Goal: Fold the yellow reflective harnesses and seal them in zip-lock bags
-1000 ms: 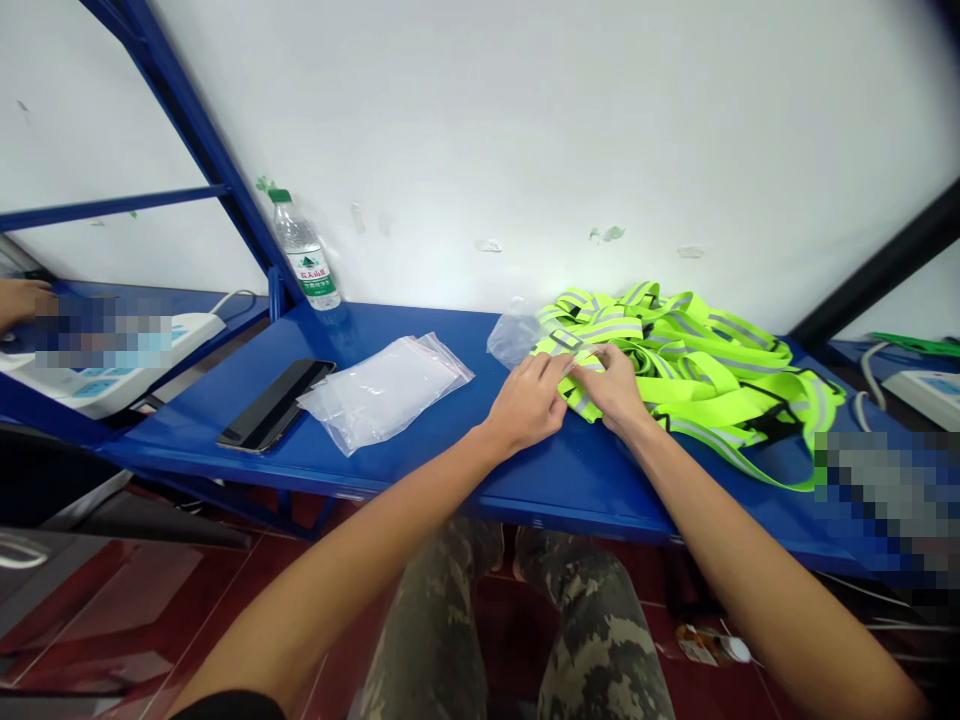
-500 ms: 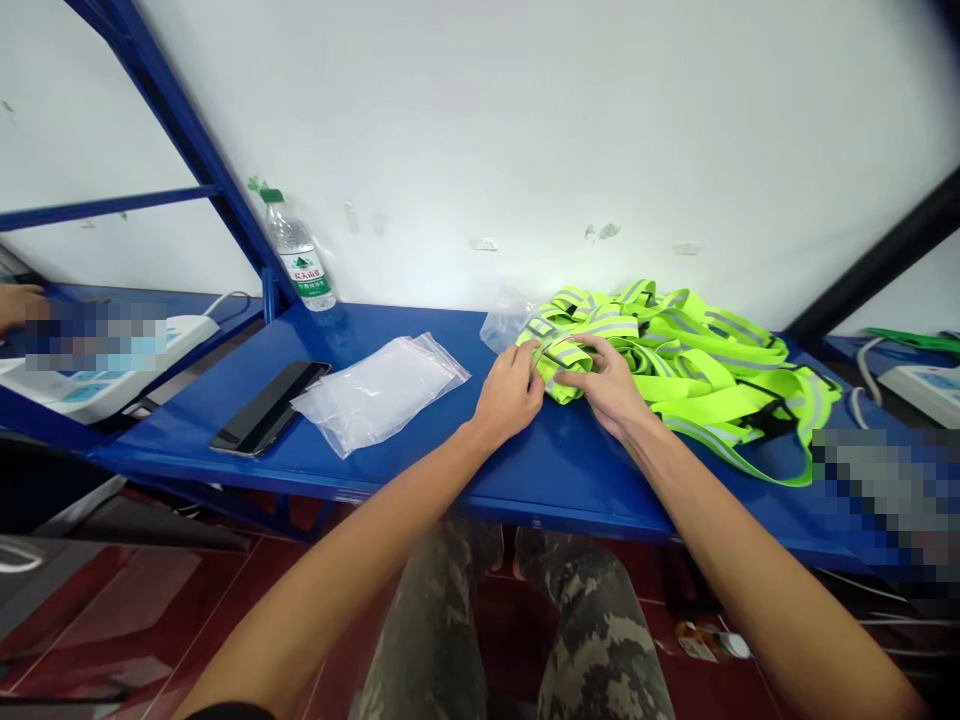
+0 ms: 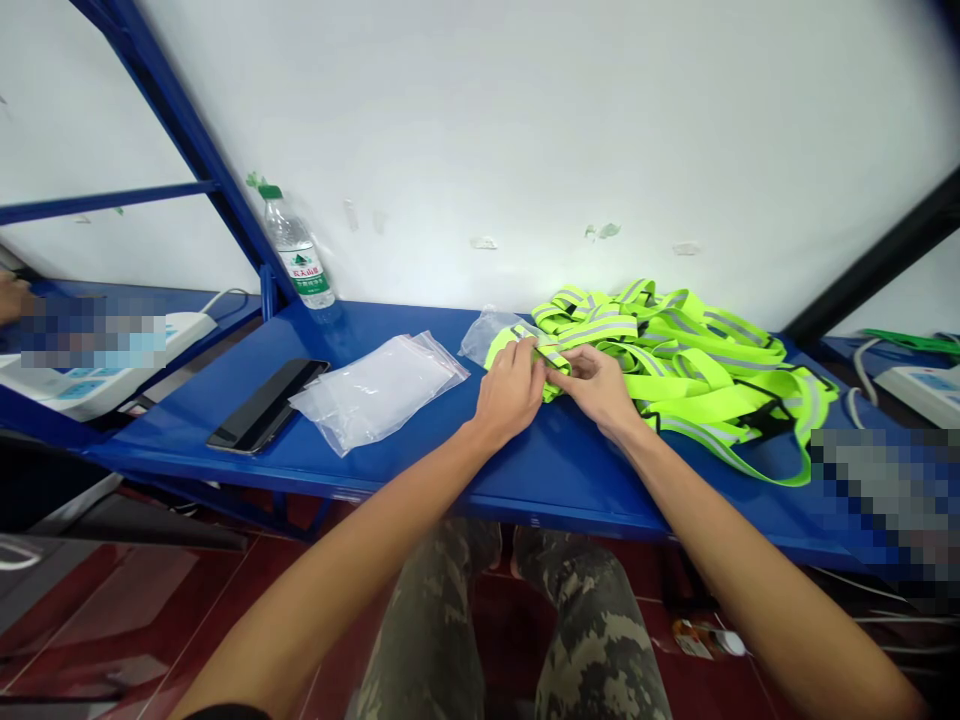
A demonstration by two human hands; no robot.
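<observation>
My left hand (image 3: 511, 392) is closed around a small folded bundle of neon-yellow reflective strap (image 3: 499, 346), its fingers curled over the near side. From the right, my right hand (image 3: 597, 388) pinches the same bundle's edge with thumb and index finger. Something thin and yellowish crosses between the fingertips, too small to make out. The hands hide much of the bundle. Just to the right lies a loose heap of matching reflective straps (image 3: 705, 385) with grey stripes and black buckles. A crumpled clear plastic bag (image 3: 478, 335) lies behind the bundle.
Flat clear zip bags (image 3: 382, 390) lie to the left on the blue table (image 3: 420, 475), beside a black phone (image 3: 268, 405). A water bottle (image 3: 300, 250) stands against the wall. Another person's hand (image 3: 13, 298) shows at far left, near a white device (image 3: 187, 330).
The bundle has shifted slightly left and now shows more beyond my left fingers. My right hand has moved a little left, its fingers now drawn into a pinch.
</observation>
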